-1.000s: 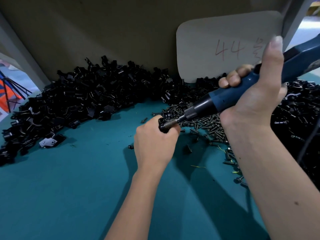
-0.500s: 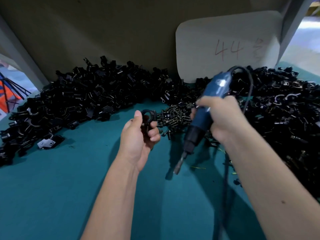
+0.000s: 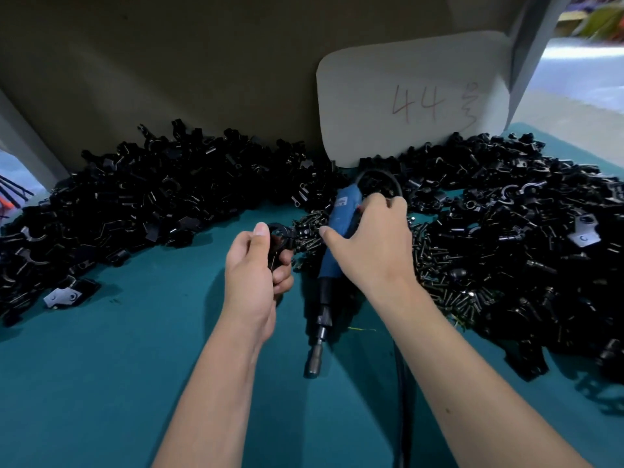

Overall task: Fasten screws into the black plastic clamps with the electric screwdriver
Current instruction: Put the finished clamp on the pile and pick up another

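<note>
your two hands work at the middle of the frame over a teal table (image 3: 101,383): your left hand (image 3: 255,275) pinches one black plastic clamp (image 3: 278,243) between thumb and curled fingers, its ring end up and touching the near edge of the screw pile (image 3: 439,265); your right hand (image 3: 368,244) lies over the single electric screwdriver (image 3: 332,261), fingers draped round its blue body, though whether they truly grip it or only rest there cannot be told. half a second ago you held that tool off the table with its bit slanting down toward the lower left; now it lies lower, along the table just right of your left hand, and the clamp sits slightly farther right in the frame. the screwdriver's long axis runs nearly vertical in the frame, bit end pointing to the bottom edge, cord end toward the top, its black cable (image 3: 381,179) looping over your knuckles. loose clamps are too many to count: one heap (image 3: 152,201) fills the left and upper middle, another (image 3: 526,214) the right. one pale card (image 3: 412,99) marked 44 leans against the back wall at upper right.
</note>
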The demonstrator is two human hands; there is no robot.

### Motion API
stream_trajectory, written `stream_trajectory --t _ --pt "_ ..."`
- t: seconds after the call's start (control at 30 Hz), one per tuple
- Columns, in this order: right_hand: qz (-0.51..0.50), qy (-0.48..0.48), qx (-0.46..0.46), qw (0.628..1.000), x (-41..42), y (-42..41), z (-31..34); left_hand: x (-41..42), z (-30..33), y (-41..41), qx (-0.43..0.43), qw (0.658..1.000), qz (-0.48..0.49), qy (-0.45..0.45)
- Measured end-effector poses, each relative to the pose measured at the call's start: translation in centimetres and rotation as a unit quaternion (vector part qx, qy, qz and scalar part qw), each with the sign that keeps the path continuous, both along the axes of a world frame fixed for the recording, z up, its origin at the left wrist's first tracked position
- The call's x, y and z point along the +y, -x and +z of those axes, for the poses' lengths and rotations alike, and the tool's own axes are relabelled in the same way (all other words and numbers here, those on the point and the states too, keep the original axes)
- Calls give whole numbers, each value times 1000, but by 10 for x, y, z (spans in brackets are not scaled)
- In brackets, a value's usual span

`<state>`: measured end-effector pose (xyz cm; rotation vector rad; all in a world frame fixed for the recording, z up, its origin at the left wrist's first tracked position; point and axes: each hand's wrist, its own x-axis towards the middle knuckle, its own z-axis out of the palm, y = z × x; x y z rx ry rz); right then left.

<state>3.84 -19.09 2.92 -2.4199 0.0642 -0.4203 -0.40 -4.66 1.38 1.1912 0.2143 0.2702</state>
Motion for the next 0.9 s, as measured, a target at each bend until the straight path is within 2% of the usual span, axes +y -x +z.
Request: stream_trajectory --t 0.07,0.1,0.17,0.23,0.3,0.37,0.47,0.53,0.6,0.63,0.67,0.73,0.77,0.9 --pt "48 -25 -61 997 -2 1 11 -6 0 0 -11 999 10 -29" --pt "106 -53 -63 991 -3 0 18 -9 1 0 -16 999 13 -33" --pt "236 -76 -15 969 -5 4 31 -14 0 0 -17 999 14 -35" --pt "304 -48 -6 951 -5 7 35 -18 -1 0 -21 999 14 -21" --pt "314 -76 -16 946 -6 9 34 -20 1 -1 -34 999 26 -17" --pt "319 -169 13 932 -9 10 34 -22 4 0 -58 996 49 -57" --pt "324 -274 59 904 -27 10 40 -33 10 1 -96 973 71 -197" --pt "309 -248 85 914 -52 8 48 -45 14 -1 -86 964 40 -248" --pt "275 -169 130 938 -87 6 63 -67 25 -5 -42 966 -41 -253" --pt "247 -114 157 949 -107 7 72 -82 31 -8 -21 956 -77 -282" --pt "218 -58 183 957 -126 8 80 -98 35 -13 -7 931 -96 -353" --pt "160 27 217 963 -160 6 94 -136 44 -24 -1 867 -110 -485" --pt "133 55 231 962 -174 3 98 -154 46 -29 -2 851 -110 -513" --pt "77 102 304 944 -212 -8 108 -205 39 -44 12 844 -85 -529"
